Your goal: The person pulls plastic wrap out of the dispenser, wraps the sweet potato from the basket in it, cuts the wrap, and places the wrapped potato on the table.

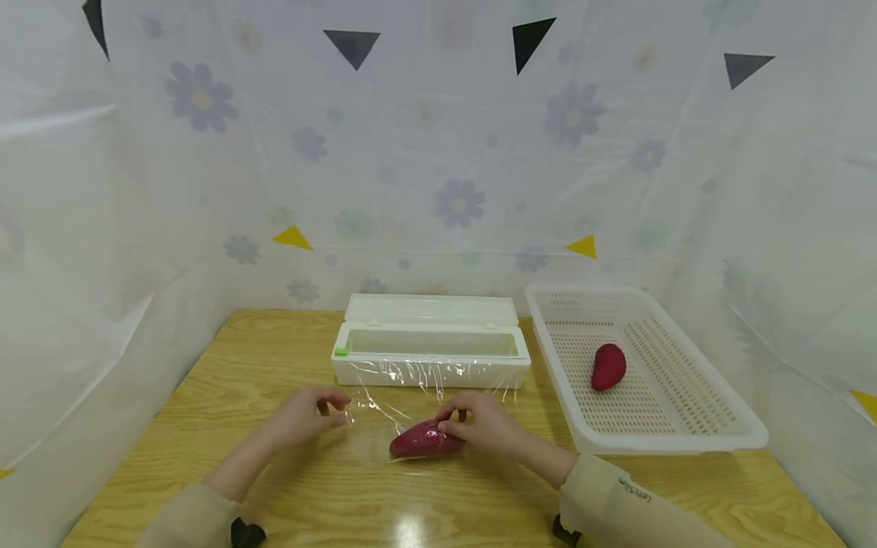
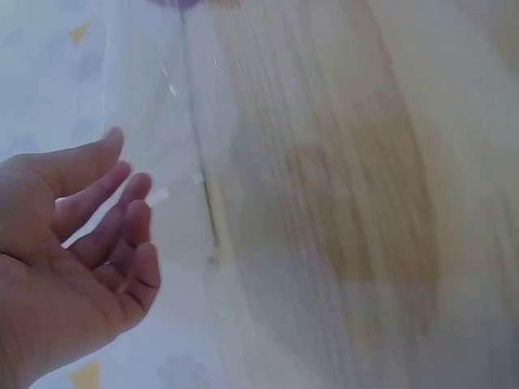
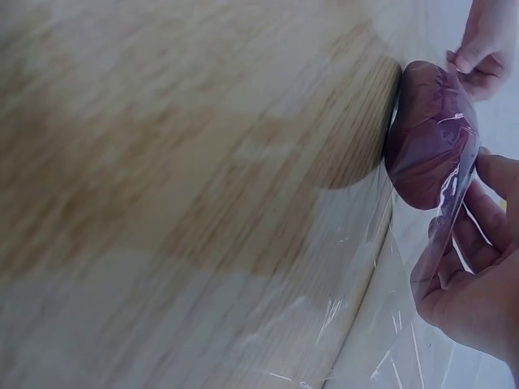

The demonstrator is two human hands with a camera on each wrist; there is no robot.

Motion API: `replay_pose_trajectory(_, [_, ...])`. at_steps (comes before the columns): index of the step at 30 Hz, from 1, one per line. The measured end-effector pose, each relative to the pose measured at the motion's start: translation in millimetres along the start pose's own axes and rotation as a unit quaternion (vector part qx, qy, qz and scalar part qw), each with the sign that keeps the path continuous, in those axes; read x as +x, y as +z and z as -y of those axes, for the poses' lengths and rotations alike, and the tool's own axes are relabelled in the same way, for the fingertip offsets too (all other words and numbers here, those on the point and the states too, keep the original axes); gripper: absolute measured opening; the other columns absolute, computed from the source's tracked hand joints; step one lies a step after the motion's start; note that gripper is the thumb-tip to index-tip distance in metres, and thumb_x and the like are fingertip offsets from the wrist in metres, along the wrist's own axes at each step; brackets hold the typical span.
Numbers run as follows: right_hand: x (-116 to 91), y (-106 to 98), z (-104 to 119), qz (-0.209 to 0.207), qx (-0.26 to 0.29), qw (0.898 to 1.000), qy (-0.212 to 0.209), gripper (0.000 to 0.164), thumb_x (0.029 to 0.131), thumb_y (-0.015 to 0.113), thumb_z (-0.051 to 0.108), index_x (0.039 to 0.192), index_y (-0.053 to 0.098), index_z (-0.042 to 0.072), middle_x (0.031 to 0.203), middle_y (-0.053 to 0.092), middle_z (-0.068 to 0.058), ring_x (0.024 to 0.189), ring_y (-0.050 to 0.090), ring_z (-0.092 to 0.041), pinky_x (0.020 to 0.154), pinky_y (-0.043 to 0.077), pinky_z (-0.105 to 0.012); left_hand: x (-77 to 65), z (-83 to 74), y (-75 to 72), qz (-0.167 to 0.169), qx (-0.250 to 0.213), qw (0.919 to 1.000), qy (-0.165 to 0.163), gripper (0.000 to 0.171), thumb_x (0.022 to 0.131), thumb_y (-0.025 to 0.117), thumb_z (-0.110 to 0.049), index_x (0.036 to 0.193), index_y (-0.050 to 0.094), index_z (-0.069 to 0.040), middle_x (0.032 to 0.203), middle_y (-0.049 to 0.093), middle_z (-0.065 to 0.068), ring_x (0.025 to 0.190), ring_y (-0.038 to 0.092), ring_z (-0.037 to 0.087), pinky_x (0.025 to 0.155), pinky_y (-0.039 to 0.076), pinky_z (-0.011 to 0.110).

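A dark red, elongated fruit or vegetable [image 1: 425, 439] lies on the table under clear plastic wrap [image 1: 373, 426]. At its right end my right hand [image 1: 483, 422] holds the wrap between thumb and fingers. The right wrist view shows the wrap [image 3: 454, 190] stretched from the dark red piece [image 3: 426, 138] into that hand [image 3: 478, 267]. To the left, my left hand [image 1: 304, 415] is beside the wrap's left edge, thumb and index finger apart. Its fingers are loosely bent in the left wrist view, with nothing visibly held in the hand [image 2: 89, 235].
Behind the hands stands a white wrap dispenser box [image 1: 432, 373], lid [image 1: 432, 310] raised, a green slider [image 1: 340, 352] at its left. Wrap hangs over its front. On the right, a white perforated basket [image 1: 678, 441] contains a red fruit-shaped piece [image 1: 608, 367]. Plastic sheeting encloses the wooden table [image 1: 274, 350].
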State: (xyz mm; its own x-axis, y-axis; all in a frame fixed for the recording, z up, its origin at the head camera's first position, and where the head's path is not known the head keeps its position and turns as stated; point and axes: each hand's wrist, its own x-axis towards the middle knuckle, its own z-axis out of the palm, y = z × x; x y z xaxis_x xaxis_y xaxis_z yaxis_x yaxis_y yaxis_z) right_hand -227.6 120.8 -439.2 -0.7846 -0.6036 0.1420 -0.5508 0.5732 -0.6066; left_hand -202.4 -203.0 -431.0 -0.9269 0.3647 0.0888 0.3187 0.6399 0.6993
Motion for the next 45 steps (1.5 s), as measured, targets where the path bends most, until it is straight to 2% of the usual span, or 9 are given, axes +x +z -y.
replay_pose_trajectory(4, [1, 0, -1, -0.002, 0.0, 1.0, 0.001, 0.009, 0.086, 0.069, 0.025, 0.094, 0.071, 0.021, 0.089, 0.065, 0.012, 0.072, 0.052, -0.004, 0.063, 0.044, -0.02, 2.8, -26.3, 13.9, -0.031, 0.033, 0.997, 0.062, 0.031, 0.081, 0.073, -0.014, 0.11, 0.066, -0.005, 0.1, 0.067, 0.008, 0.082, 0.058, 0.017, 0.067, 0.049, 0.027])
replay_pose_trajectory(7, [2, 0, -1, -0.003, 0.001, 1.0, -0.001, 0.009, 0.087, 0.068, 0.025, 0.094, 0.071, 0.02, 0.087, 0.065, 0.013, 0.072, 0.053, -0.005, 0.062, 0.045, -0.02, 5.3, -42.5, 30.7, -0.024, 0.047, 0.9918, 0.116, 0.034, 0.08, 0.074, -0.014, 0.112, 0.065, -0.008, 0.108, 0.065, 0.005, 0.089, 0.059, 0.019, 0.075, 0.051, 0.034])
replay_pose_trajectory(11, [3, 1, -2, -0.003, 0.0, 1.0, -0.004, 0.009, 0.087, 0.068, 0.025, 0.094, 0.071, 0.02, 0.086, 0.065, 0.012, 0.072, 0.053, -0.005, 0.062, 0.045, -0.02, 8.1, -57.4, 51.9, -0.01, 0.073, 0.9858, 0.151, 0.037, 0.078, 0.076, -0.021, 0.114, 0.065, -0.014, 0.117, 0.061, 0.0, 0.105, 0.057, 0.018, 0.089, 0.048, 0.041])
replay_pose_trajectory(17, [4, 1, -2, -0.003, -0.002, 1.0, 0.001, 0.009, 0.089, 0.066, 0.024, 0.095, 0.071, 0.02, 0.087, 0.065, 0.012, 0.071, 0.052, -0.004, 0.06, 0.045, -0.02, 12.7, -64.6, 71.4, -0.011, 0.096, 0.9835, 0.153, 0.042, 0.075, 0.078, -0.023, 0.114, 0.065, -0.014, 0.119, 0.06, 0.0, 0.112, 0.054, 0.018, 0.097, 0.043, 0.043])
replay_pose_trajectory(25, [6, 1, -1, -0.01, -0.027, 1.0, 0.0, 0.01, 0.09, 0.063, 0.02, 0.096, 0.07, 0.018, 0.089, 0.066, 0.009, 0.074, 0.054, -0.004, 0.065, 0.046, -0.02, 17.7, -63.7, 78.6, -0.008, 0.108, 0.9859, 0.127, 0.05, 0.073, 0.08, -0.022, 0.119, 0.062, -0.014, 0.117, 0.061, 0.001, 0.107, 0.057, 0.02, 0.094, 0.046, 0.043])
replay_pose_trajectory(31, [7, 0, 2, -0.063, -0.075, 0.994, -0.049, 0.011, 0.09, 0.063, 0.017, 0.097, 0.071, 0.013, 0.094, 0.069, 0.005, 0.085, 0.057, -0.01, 0.075, 0.048, -0.028, 24.0, -62.1, 77.3, 0.006, 0.116, 0.9847, 0.13, 0.049, 0.072, 0.08, -0.018, 0.117, 0.061, -0.012, 0.113, 0.062, 0.001, 0.101, 0.059, 0.018, 0.088, 0.049, 0.038])
replay_pose_trajectory(34, [5, -2, 5, -0.082, -0.119, 0.985, -0.096, 0.011, 0.089, 0.066, 0.02, 0.096, 0.07, 0.013, 0.095, 0.068, 0.004, 0.09, 0.057, -0.012, 0.08, 0.048, -0.031, 28.3, -60.4, 75.3, 0.022, 0.119, 0.9839, 0.131, 0.048, 0.074, 0.079, -0.016, 0.118, 0.061, -0.01, 0.113, 0.062, 0.002, 0.099, 0.06, 0.018, 0.085, 0.05, 0.034])
replay_pose_trajectory(39, [0, -2, 9, -0.055, -0.218, 0.966, -0.13, 0.023, 0.086, 0.067, 0.037, 0.101, 0.067, 0.019, 0.101, 0.066, 0.007, 0.097, 0.056, -0.014, 0.085, 0.048, -0.033, 37.6, -57.4, 69.5, 0.054, 0.102, 0.9844, 0.132, 0.046, 0.074, 0.078, -0.01, 0.117, 0.061, -0.007, 0.111, 0.063, 0.005, 0.093, 0.061, 0.016, 0.08, 0.051, 0.028])
replay_pose_trajectory(45, [-2, 0, 8, -0.02, -0.236, 0.968, -0.086, 0.041, 0.079, 0.072, 0.044, 0.112, 0.064, 0.02, 0.113, 0.063, 0.005, 0.105, 0.053, -0.015, 0.091, 0.046, -0.038, 44.4, -54.0, 62.3, 0.091, 0.035, 0.9891, 0.11, 0.047, 0.079, 0.074, -0.008, 0.123, 0.058, -0.004, 0.112, 0.063, 0.007, 0.091, 0.06, 0.016, 0.076, 0.052, 0.027])
